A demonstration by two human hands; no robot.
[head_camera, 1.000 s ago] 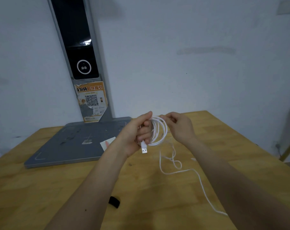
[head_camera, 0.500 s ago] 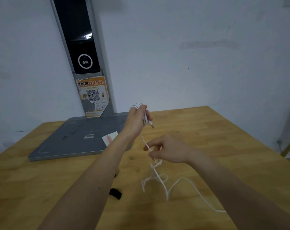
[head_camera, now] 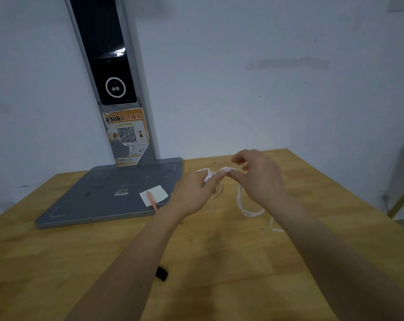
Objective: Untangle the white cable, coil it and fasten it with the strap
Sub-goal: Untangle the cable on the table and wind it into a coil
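Note:
Above the far middle of the wooden table (head_camera: 219, 262), my left hand (head_camera: 194, 193) grips the coiled turns of the white cable (head_camera: 241, 202). My right hand (head_camera: 259, 179) is close beside it, thumb and forefinger pinching the cable at the coil, the other fingers spread. A loose loop of cable hangs from the hands down to the table, and its tail lies to the right, partly hidden by my right forearm. The black strap (head_camera: 161, 273) lies on the table near me, next to my left forearm.
A grey flat base (head_camera: 104, 200) with an upright dark-screened column (head_camera: 108, 72) stands at the back left against the white wall. A white card (head_camera: 158, 193) and a red pen (head_camera: 152, 200) lie on the base's right corner, just left of my left hand.
My right hand rose from low over the table back up to my left hand, drawing more cable onto the coil. The loose cable on the table has shortened.

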